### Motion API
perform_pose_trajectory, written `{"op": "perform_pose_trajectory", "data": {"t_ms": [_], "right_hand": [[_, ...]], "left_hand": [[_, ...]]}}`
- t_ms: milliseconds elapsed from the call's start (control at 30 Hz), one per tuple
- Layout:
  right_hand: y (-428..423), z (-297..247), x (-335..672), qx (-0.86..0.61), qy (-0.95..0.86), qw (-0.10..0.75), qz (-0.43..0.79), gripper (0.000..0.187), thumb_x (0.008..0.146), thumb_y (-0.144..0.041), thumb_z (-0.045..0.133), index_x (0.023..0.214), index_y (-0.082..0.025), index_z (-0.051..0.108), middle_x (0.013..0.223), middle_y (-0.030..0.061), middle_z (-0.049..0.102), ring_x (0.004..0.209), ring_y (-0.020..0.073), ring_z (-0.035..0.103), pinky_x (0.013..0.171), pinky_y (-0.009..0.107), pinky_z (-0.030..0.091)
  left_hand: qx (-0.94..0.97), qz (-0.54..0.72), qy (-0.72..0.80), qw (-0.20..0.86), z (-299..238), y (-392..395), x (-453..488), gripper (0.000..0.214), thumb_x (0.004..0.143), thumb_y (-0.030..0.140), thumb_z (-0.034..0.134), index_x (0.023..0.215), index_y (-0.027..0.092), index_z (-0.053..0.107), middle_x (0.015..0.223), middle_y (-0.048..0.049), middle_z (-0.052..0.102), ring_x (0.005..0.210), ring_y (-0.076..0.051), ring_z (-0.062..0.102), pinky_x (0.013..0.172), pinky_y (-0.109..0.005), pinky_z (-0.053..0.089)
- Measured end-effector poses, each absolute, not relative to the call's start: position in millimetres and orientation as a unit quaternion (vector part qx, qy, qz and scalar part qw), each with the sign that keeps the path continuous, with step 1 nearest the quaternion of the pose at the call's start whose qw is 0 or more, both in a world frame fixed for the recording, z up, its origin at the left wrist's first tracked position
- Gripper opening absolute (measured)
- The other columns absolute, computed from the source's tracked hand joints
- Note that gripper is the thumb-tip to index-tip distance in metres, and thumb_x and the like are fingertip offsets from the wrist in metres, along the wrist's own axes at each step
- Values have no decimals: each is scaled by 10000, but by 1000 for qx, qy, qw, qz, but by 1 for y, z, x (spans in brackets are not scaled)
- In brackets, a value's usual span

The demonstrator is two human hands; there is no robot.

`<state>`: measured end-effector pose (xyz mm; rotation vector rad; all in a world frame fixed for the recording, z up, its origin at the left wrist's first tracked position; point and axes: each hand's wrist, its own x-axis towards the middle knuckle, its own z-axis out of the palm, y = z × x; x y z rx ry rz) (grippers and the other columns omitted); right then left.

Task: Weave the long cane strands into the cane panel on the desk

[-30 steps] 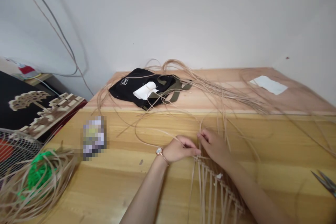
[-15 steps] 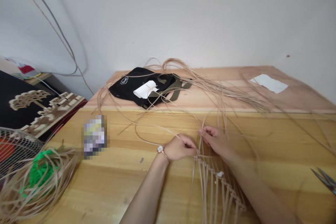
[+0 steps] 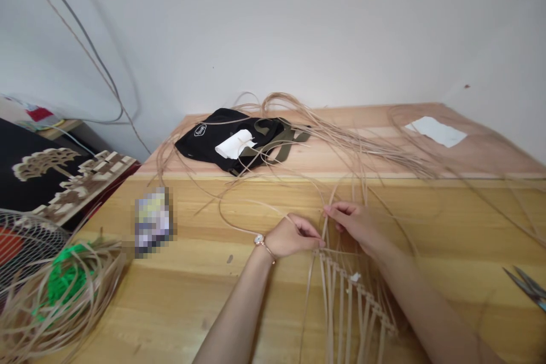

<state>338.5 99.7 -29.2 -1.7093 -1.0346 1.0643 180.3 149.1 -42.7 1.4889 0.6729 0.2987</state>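
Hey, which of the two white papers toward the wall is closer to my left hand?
The curled paper on the black bag is closer to your left hand; the flatter paper lies farther right, on the wooden surface.

Tan strips (image 3: 362,292), black bag (image 3: 200,145)

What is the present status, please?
Left hand pinching at end of woven row of flat tan strips. Right hand pinching thin tan strand. Loose tan strands beyond, may snag.

A thin rose-gold watch (image 3: 259,239) circles the left wrist (image 3: 263,258).
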Motion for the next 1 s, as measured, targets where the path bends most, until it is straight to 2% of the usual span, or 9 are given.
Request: {"op": "perform_pose_trajectory", "data": {"t_ms": [233, 500, 600, 667, 733, 800, 900, 1000], "right_hand": [[101, -36, 341, -691, -425, 421, 406, 341, 641, -481, 535, 622, -148, 606, 404, -58, 398, 401, 75, 340, 419, 203, 246], [94, -26, 333, -697, -496, 377, 355, 334, 772, -442, 399, 668, -179, 576, 464, -37, 443, 453, 114, 419, 464, 227, 289], [83, -21, 320, -726, -546, 304, 286, 229, 777, -356, 419, 700, -193, 560, 584, 3, 552, 579, 155, 503, 531, 248, 316], [76, -22, 311, -753, -565, 236, 243, 191, 790, -304, 396, 802, -196, 553, 670, 30, 606, 639, 182, 542, 553, 262, 333], [71, -25, 304, -759, -573, 210, 225, 219, 809, -281, 364, 916, -193, 533, 758, 52, 636, 684, 199, 567, 569, 274, 354], [70, -29, 300, -754, -582, 221, 210, 250, 824, -281, 342, 971, -188, 521, 831, 66, 644, 740, 210, 579, 598, 284, 373], [70, -32, 298, -759, -585, 228, 173, 268, 835, -282, 332, 970, -175, 538, 863, 85, 645, 805, 223, 580, 631, 295, 390], [71, -31, 297, -765, -590, 217, 137, 269, 834, -284, 345, 962, -175, 555, 841, 82, 654, 786, 222, 591, 616, 291, 396]], "left_hand": [[679, 118, 302, 658, -44, 150, 179, 153, 574, 235, 650, 609, 87, 653, 532, -7, 569, 472, -57, 412, 453, -172, 318], [677, 136, 312, 653, -50, 149, 182, 79, 580, 170, 598, 580, 93, 614, 526, 11, 543, 467, -57, 415, 464, -173, 327], [671, 150, 302, 660, -50, 150, 182, 57, 585, 142, 568, 560, 94, 586, 529, 14, 531, 485, -61, 421, 487, -177, 336], [667, 157, 289, 668, -50, 150, 183, 63, 597, 136, 552, 551, 96, 567, 523, 22, 510, 490, -56, 407, 495, -175, 329], [664, 160, 279, 675, -50, 150, 182, 83, 611, 145, 545, 542, 98, 549, 516, 28, 487, 487, -50, 387, 491, -171, 312], [659, 162, 266, 684, -50, 151, 182, 112, 621, 166, 552, 533, 100, 532, 515, 30, 469, 487, -50, 373, 488, -173, 298], [646, 163, 242, 705, -49, 151, 181, 153, 626, 219, 580, 545, 100, 528, 537, 21, 470, 507, -58, 384, 506, -182, 306], [639, 159, 233, 715, -47, 152, 180, 208, 619, 288, 617, 584, 94, 550, 562, 7, 488, 530, -72, 407, 533, -198, 327]]}}
